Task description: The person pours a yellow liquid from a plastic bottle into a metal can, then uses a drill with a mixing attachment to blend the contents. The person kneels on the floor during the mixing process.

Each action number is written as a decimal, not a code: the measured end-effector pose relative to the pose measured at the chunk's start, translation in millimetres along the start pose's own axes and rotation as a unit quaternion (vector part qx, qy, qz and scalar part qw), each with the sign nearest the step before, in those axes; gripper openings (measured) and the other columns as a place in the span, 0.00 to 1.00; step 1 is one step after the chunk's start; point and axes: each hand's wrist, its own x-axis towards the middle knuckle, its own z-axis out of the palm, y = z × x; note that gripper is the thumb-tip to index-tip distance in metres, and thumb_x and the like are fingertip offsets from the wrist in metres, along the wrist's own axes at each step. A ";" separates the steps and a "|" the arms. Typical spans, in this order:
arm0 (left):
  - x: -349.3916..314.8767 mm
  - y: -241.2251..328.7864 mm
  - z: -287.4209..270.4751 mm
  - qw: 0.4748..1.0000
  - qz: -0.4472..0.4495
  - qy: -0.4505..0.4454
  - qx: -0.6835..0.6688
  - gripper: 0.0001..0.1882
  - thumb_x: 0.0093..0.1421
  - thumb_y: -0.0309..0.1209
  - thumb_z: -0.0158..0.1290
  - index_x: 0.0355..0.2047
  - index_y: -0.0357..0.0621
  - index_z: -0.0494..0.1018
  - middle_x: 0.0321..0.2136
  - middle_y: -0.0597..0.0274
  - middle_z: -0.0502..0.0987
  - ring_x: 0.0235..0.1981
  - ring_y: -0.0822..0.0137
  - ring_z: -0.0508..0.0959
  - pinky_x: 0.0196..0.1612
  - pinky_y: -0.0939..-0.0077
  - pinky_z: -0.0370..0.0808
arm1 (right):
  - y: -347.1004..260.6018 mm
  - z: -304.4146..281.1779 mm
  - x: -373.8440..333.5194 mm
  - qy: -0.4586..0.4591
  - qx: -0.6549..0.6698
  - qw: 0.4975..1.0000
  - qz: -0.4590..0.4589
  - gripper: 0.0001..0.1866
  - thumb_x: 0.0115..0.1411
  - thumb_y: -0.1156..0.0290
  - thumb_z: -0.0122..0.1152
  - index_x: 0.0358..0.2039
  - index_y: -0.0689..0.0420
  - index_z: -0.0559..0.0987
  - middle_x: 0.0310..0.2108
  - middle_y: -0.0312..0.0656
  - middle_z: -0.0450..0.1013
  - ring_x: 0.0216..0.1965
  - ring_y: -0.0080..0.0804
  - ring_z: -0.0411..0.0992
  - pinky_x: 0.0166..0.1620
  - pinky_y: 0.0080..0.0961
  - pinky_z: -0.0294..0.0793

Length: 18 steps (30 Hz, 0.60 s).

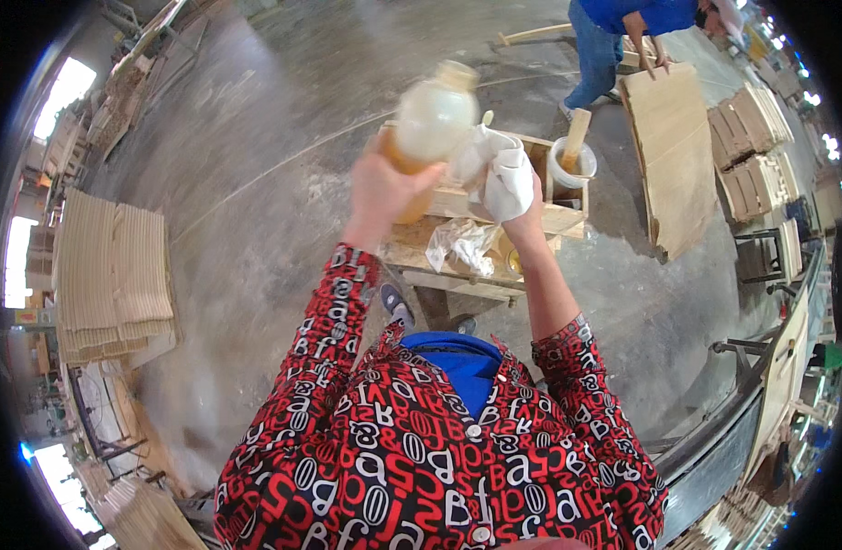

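Observation:
My left hand [384, 191] is wrapped round a translucent plastic bottle [435, 117], lifted and tilted away from me. Its upper part looks whitish and the lower part amber; motion blurs it. In my right hand [531, 218] is a bunched white cloth [509, 183], held close to the bottle's right side. Beneath both hands stands a wooden box [564, 220] on a low wooden stand. A crumpled white rag [463, 246] lies at its near side, next to a small round container [513, 260] that is partly hidden.
A white bucket [555, 172] holding a wooden paddle [577, 137] sits at the box's right. Beyond it, a person in blue [597, 55] grips a large brown sheet [673, 165]. Stacked wooden panels [114, 275] rise at the left; more stacks [751, 124] stand far right.

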 end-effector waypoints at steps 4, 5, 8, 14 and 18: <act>-25.7 -35.7 -73.2 0.991 -0.087 0.096 0.014 0.28 0.42 0.37 0.64 0.41 0.33 0.70 0.35 0.53 0.78 0.36 0.67 0.78 0.39 0.74 0.74 | 61.6 3.1 -14.1 -0.060 0.026 0.983 0.173 0.14 0.52 0.74 0.58 0.41 0.59 0.74 0.36 0.38 0.74 0.36 0.25 0.72 0.39 0.23 0.70; -38.1 -51.1 -89.9 0.987 -0.102 0.126 0.023 0.28 0.42 0.37 0.64 0.41 0.33 0.70 0.36 0.53 0.78 0.37 0.66 0.78 0.39 0.74 0.74 | 74.5 10.6 -16.0 -0.103 -0.054 0.979 0.167 0.13 0.52 0.73 0.57 0.41 0.59 0.74 0.35 0.39 0.74 0.36 0.25 0.72 0.39 0.23 0.70; -79.1 -75.2 -106.4 0.976 -0.161 0.131 0.070 0.28 0.42 0.37 0.64 0.41 0.33 0.70 0.37 0.54 0.77 0.37 0.66 0.78 0.40 0.73 0.73 | 110.3 8.9 -18.0 -0.258 -0.285 0.918 0.097 0.14 0.48 0.67 0.60 0.37 0.56 0.75 0.31 0.48 0.75 0.33 0.40 0.74 0.37 0.32 0.71; -153.8 -98.8 -119.9 0.950 -0.269 0.138 0.071 0.29 0.42 0.37 0.65 0.42 0.32 0.69 0.36 0.53 0.77 0.38 0.66 0.77 0.41 0.71 0.73 | 138.2 66.4 -2.2 -0.420 -0.568 0.707 -0.005 0.29 0.39 0.53 0.67 0.40 0.56 0.72 0.40 0.48 0.71 0.43 0.45 0.69 0.42 0.39 0.70; -146.8 -108.5 -107.2 0.957 -0.267 0.109 0.001 0.31 0.42 0.38 0.66 0.43 0.32 0.68 0.36 0.52 0.77 0.38 0.66 0.77 0.42 0.72 0.72 | 140.5 64.7 -2.3 -0.477 -0.609 0.631 0.054 0.50 0.35 0.43 0.68 0.55 0.56 0.61 0.55 0.46 0.60 0.55 0.49 0.59 0.51 0.51 0.63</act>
